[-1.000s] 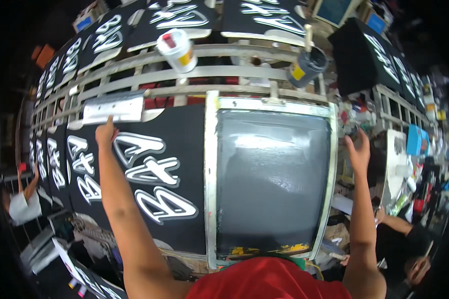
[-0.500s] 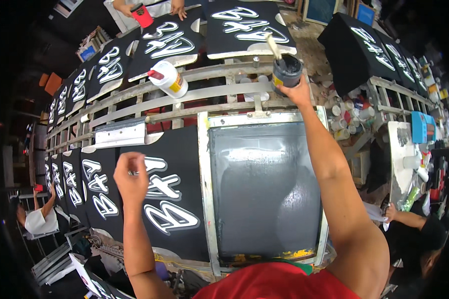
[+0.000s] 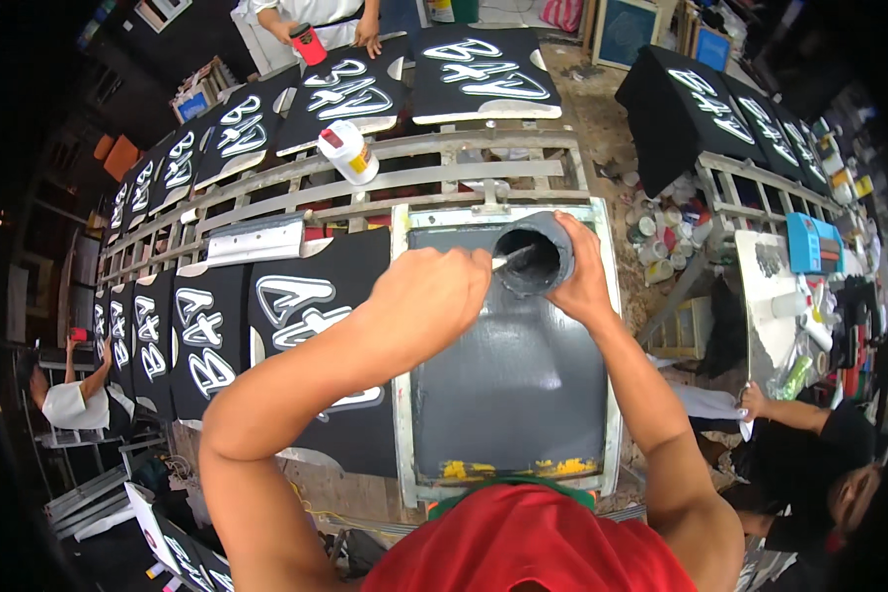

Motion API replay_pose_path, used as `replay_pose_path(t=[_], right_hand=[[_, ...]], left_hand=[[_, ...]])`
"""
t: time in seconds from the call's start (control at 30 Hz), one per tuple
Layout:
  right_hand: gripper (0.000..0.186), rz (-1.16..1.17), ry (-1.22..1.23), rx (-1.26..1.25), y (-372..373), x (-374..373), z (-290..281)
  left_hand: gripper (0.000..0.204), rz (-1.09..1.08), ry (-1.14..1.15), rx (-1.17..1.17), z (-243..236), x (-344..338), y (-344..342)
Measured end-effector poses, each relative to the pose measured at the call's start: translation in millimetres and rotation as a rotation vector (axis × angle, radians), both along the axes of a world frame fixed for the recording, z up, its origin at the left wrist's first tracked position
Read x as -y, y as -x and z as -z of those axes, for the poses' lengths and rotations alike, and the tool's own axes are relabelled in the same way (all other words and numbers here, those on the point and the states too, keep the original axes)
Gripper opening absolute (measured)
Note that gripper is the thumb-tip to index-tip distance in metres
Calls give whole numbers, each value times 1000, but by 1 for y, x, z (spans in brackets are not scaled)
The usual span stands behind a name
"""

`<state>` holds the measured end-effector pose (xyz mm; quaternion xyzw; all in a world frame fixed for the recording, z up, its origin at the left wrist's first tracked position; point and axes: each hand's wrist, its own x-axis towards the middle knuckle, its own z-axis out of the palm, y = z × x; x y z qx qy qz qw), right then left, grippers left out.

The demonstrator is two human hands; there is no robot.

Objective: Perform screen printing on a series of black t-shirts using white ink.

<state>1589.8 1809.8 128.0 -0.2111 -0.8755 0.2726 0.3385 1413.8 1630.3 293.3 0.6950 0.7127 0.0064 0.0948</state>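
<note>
Stick [image 3: 509, 259] sits in the closed fist of the left hand [image 3: 434, 293], its far end inside the dark tub [image 3: 559, 252]. The right hand [image 3: 584, 276] is clamped around that tub's outer side, holding it tilted with its mouth toward the left hand (the two hands are near each other, with the tub's mouth between). Beneath both lies the screen [image 3: 508, 395], pale-framed and glossy grey, with yellow smears [image 3: 568, 467] along its edge between the forearms. Black cloths [image 3: 365, 449] with white lettering spread left of the left hand, one partly hidden by that forearm. Ahead and left of the left hand are a white tub [image 3: 355, 158] and a metal bar [image 3: 257, 243]; farther ahead, a co-worker's hand [image 3: 283, 30] holds a red cup [image 3: 309, 45]
</note>
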Motion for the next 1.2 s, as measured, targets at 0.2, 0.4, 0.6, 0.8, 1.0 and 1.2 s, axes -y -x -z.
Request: replay_pose_path(t=[0.2, 0.4, 0.6, 0.8, 1.0, 1.2], right_hand=[[97, 12, 61, -14, -41, 6, -36], [98, -83, 43, -53, -39, 35, -76], [94, -61, -270, -154, -39, 34, -112], [90, -1, -477, -385, -40, 30, -139], [88, 79, -559, -456, -43, 35, -149], [88, 173, -555, -424, -53, 33, -120]], left_hand=[[23, 204, -151, -393, -120, 59, -54], [47, 372, -442, -711, -107, 72, -75], [40, 142, -68, -321, -135, 86, -79], [31, 20, -347, -334, -149, 101, -92], [32, -79, -478, 217, -103, 84, -61], [34, -502, -285, 990, -34, 80, -78]])
